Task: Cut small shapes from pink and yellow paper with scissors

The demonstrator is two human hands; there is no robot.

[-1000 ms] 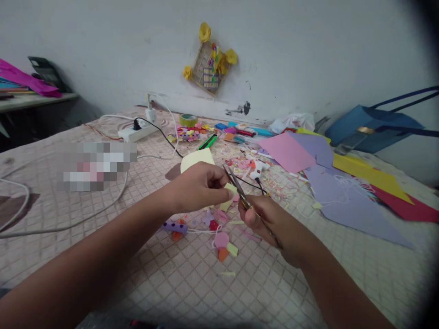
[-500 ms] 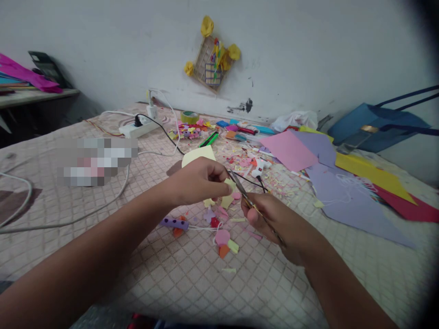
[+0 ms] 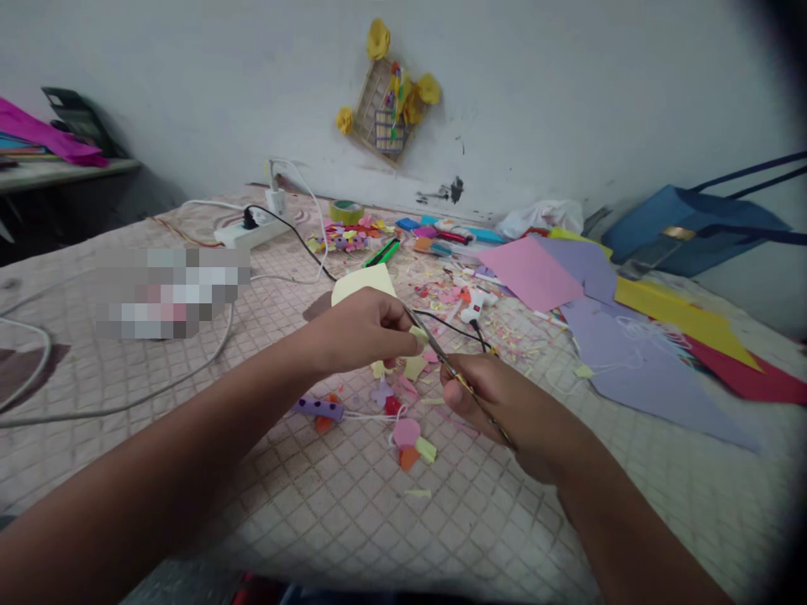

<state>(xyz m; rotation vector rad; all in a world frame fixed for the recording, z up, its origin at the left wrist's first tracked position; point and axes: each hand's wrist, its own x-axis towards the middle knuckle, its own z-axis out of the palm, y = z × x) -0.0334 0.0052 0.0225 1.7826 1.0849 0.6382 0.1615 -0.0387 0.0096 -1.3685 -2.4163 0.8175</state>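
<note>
Between its thumb and fingers my left hand (image 3: 371,332) pinches a small pale yellow paper piece (image 3: 418,334). My right hand (image 3: 495,395) is wrapped round the scissors (image 3: 461,378), whose blades point up and left and touch the area of that paper. Behind my left hand lies a larger pale yellow sheet (image 3: 362,284). Below the hands are a purple dotted tube (image 3: 319,409) with white string, a pink paper circle (image 3: 407,433), an orange piece (image 3: 408,458) and a lilac paper flower (image 3: 382,393).
Paper scraps (image 3: 447,294), a white glue gun (image 3: 477,304), a green cutter (image 3: 383,252) and a tape roll (image 3: 346,211) lie farther back. Coloured sheets (image 3: 535,273) cover the right side. A power strip (image 3: 250,231) and cables are at left; a blue bag (image 3: 681,227) stands back right.
The scissor blades have moved slightly left and look more closed, and less of the small yellow paper shows. The whole view has shifted a little.
</note>
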